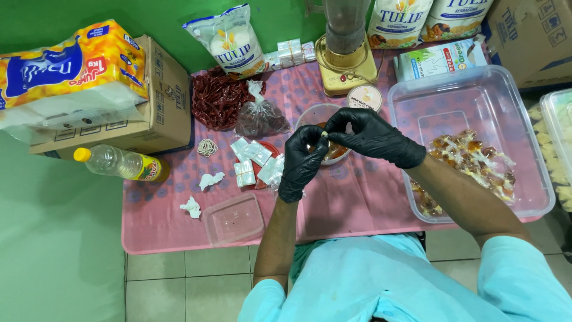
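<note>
Green wall at the back, pale tiled floor below; a low table with a pink cloth [357, 203] fills the middle of the head view.

Both hands are covered by black gloves and are met over a small bowl [314, 114] at table centre. Left hand [302, 164] is raised from 6 o'clock, fingers curled upward. Right hand [372, 136] comes in from 4 o'clock, fingers bent down. A small pale packet [324, 135] is pinched between the fingertips of both hands, just above the bowl rim. Bowl contents are mostly hidden by the gloves; something reddish-brown is seen inside.

Around the bowl:
- 9 o'clock: flat clear plastic sachets [256, 160] piled on a red lid, just beside the left hand.
- 10 o'clock: knotted clear bag of dark paste [260, 118], with a heap of dried red chillies [215, 98] behind it.
- 12 o'clock: blender with a gold base [345, 59]; a round lidded tub [364, 97] is set just in front of it.
- 3 o'clock: large clear plastic tub [476, 95], with wrapped brown portions [471, 158] gathered at its near side.
- 7 o'clock: small empty clear container [234, 218] near the table edge; crumpled tissue bits [192, 207] beside it.
- Far 9 o'clock: bottle of cooking oil [119, 163] laid on its side, cardboard box [158, 101] behind it.

Rubber bands [207, 146] lie between the box and the sachets.
</note>
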